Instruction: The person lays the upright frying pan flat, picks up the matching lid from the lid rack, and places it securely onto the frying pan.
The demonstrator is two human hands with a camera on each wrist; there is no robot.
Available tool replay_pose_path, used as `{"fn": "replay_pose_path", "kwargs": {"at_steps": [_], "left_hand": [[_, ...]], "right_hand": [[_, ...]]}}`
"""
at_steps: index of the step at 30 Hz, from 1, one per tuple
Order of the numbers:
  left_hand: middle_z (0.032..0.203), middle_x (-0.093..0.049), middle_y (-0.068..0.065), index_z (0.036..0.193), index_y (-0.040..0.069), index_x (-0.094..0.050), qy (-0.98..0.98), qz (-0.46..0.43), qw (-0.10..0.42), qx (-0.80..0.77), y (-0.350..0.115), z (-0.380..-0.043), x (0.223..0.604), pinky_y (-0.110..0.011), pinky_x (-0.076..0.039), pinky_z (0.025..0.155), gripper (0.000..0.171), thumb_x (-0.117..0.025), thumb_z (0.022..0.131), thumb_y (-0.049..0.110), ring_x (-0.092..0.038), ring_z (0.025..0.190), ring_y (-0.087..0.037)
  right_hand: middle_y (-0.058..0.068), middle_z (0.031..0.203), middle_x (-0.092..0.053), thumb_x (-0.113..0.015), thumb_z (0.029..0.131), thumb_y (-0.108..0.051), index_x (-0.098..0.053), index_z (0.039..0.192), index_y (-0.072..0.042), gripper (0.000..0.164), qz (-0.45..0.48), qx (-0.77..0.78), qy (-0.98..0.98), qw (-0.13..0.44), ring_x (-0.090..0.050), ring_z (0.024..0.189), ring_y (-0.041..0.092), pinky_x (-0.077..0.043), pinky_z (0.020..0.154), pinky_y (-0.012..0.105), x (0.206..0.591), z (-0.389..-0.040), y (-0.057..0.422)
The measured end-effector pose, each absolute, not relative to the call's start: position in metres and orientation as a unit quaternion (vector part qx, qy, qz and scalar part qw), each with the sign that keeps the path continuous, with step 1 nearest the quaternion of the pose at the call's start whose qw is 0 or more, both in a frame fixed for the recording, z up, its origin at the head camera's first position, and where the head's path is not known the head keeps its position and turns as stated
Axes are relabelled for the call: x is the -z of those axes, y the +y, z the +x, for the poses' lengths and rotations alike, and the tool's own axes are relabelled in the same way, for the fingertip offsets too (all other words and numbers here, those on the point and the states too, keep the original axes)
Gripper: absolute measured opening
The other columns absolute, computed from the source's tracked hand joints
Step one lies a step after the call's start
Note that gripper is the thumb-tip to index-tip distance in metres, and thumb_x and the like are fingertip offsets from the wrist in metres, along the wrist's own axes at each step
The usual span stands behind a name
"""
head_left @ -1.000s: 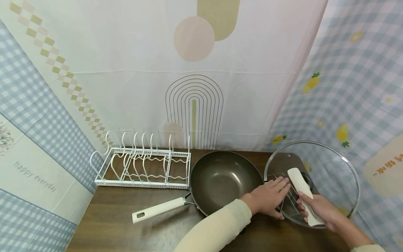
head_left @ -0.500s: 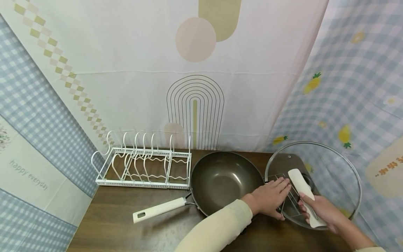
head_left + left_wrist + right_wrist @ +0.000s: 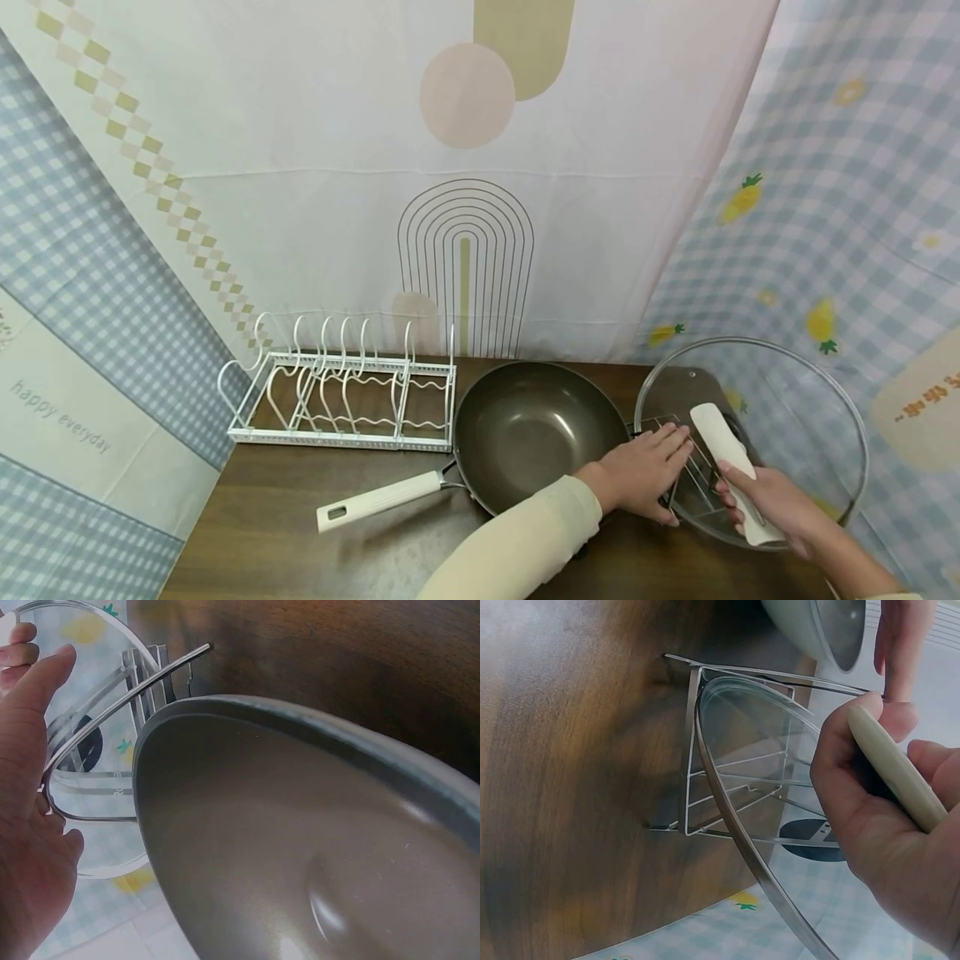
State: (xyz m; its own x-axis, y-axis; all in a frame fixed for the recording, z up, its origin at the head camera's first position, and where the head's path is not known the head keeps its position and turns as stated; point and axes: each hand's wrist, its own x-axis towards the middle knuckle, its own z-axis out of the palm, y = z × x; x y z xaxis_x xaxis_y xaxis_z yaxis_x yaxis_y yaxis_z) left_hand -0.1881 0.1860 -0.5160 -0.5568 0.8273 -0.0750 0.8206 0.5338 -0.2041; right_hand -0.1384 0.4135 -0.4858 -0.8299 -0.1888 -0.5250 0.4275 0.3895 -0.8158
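A glass lid [image 3: 795,417] with a steel rim and a long white handle [image 3: 723,437] stands tilted at the right. My right hand [image 3: 772,500] holds that handle, its fingers curled round it. In the right wrist view the lid's rim [image 3: 739,832] runs inside a wire rack [image 3: 688,750] on the table. My left hand [image 3: 645,471] rests on this rack, fingers straight and thumb spread; its palm side meets the wire loop [image 3: 101,712] in the left wrist view. Beneath my left forearm, partly hidden, lies a dark wok [image 3: 517,433] with a white handle [image 3: 378,500].
A white dish rack [image 3: 345,437] with upright dividers stands left of the wok. A grey-brown panel [image 3: 686,387] with a rounded corner shows through the lid. Patterned cloth [image 3: 352,225] hangs behind the wooden table [image 3: 247,517] and along both sides.
The lid and my right hand have shifted slightly to the right. My left hand, the wok and the white rack stay where they were.
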Motion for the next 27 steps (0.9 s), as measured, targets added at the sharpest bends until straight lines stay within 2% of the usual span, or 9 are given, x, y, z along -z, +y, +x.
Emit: {"fn": "replay_pose_path", "kwargs": {"at_steps": [17, 27], "left_hand": [[0.175, -0.006, -0.004, 0.166, 0.015, -0.013, -0.871, -0.475, 0.033, -0.12, 0.186, -0.191, 0.519, -0.025, -0.021, 0.127, 0.115, -0.044, 0.084, 0.09, -0.01, 0.161, -0.018], [0.175, 0.0, -0.004, 0.166, 0.016, -0.008, -0.868, -0.481, 0.021, -0.122, 0.182, -0.191, 0.515, -0.028, -0.024, 0.127, 0.114, -0.042, 0.086, 0.089, -0.007, 0.162, -0.019]], "right_hand": [[-0.004, 0.077, -0.062, -0.039, 0.112, -0.042, -0.06, 0.095, -0.011, 0.041, 0.066, 0.545, 0.787, 0.281, -0.06, 0.065, 0.009, -0.059, 0.062, 0.032, 0.478, -0.139, 0.42], [-0.004, 0.078, -0.062, -0.039, 0.112, -0.04, -0.059, 0.097, -0.01, 0.039, 0.061, 0.558, 0.781, 0.274, -0.06, 0.065, 0.009, -0.058, 0.062, 0.031, 0.469, -0.141, 0.423]]}}
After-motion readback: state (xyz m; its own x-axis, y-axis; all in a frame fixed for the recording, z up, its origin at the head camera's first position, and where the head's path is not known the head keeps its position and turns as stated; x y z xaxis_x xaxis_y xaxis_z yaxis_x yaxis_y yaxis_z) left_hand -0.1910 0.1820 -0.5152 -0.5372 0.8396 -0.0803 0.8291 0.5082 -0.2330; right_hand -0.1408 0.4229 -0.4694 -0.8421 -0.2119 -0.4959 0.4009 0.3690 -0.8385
